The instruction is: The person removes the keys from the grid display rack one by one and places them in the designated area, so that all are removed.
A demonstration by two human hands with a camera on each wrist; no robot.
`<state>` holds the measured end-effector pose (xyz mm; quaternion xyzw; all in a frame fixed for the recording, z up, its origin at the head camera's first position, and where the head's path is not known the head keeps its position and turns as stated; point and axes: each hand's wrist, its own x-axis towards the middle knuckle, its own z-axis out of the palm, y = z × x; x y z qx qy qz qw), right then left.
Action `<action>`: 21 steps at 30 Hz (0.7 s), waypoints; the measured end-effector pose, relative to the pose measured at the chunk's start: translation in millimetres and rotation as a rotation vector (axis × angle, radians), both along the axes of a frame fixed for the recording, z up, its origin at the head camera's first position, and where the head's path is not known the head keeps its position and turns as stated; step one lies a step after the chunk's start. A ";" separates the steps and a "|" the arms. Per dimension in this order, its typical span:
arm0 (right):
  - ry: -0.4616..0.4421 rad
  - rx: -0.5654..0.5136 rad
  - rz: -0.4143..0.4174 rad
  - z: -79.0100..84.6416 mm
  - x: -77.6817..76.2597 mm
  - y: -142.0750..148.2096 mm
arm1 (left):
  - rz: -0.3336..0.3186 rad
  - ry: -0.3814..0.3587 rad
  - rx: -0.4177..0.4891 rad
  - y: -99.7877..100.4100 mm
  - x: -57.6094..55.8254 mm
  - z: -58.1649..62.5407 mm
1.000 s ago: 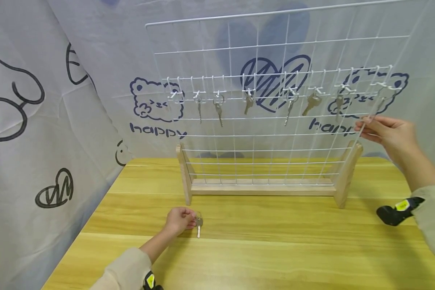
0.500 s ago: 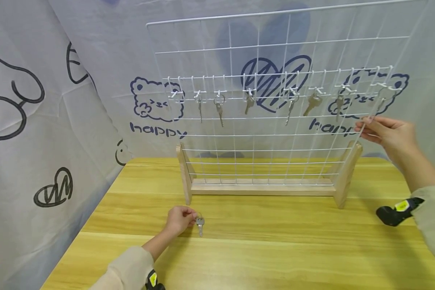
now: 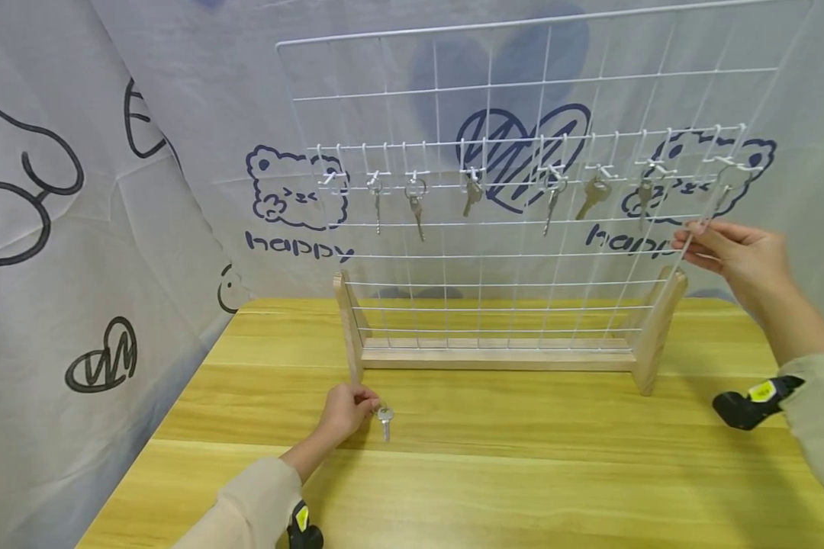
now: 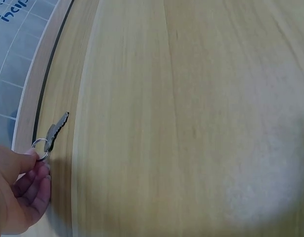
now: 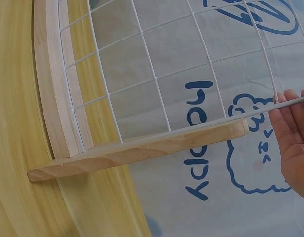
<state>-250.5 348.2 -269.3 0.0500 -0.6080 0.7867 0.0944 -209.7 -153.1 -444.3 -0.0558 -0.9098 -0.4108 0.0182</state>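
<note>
My left hand (image 3: 344, 412) pinches the split ring of a silver key (image 3: 386, 422) above the table, in front of the rack's left foot. In the left wrist view the ring (image 4: 41, 149) sits between thumb and fingertips, and the key (image 4: 56, 132) points away from the hand. My right hand (image 3: 741, 252) grips the right edge wire of a white grid rack (image 3: 490, 255). Several keys hang from white hooks along the rack, among them a brass key (image 3: 593, 197) and a silver key (image 3: 416, 206). The leftmost hook (image 3: 329, 180) bears no key.
The grid stands in a wooden base (image 3: 497, 358) on the wood-grain table (image 3: 522, 473). Behind it hangs a pale cloth (image 3: 199, 152) with printed drawings. A black wrist device (image 3: 755, 400) sits below my right sleeve.
My left hand has shifted slightly right and forward with the key, which swings and turns from its ring. The right hand keeps its hold on the rack's edge.
</note>
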 end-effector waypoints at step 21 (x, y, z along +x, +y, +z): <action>-0.004 -0.035 -0.011 1.1 0.7 -1.9 | -0.276 0.427 -0.334 -5.8 40.6 -12.6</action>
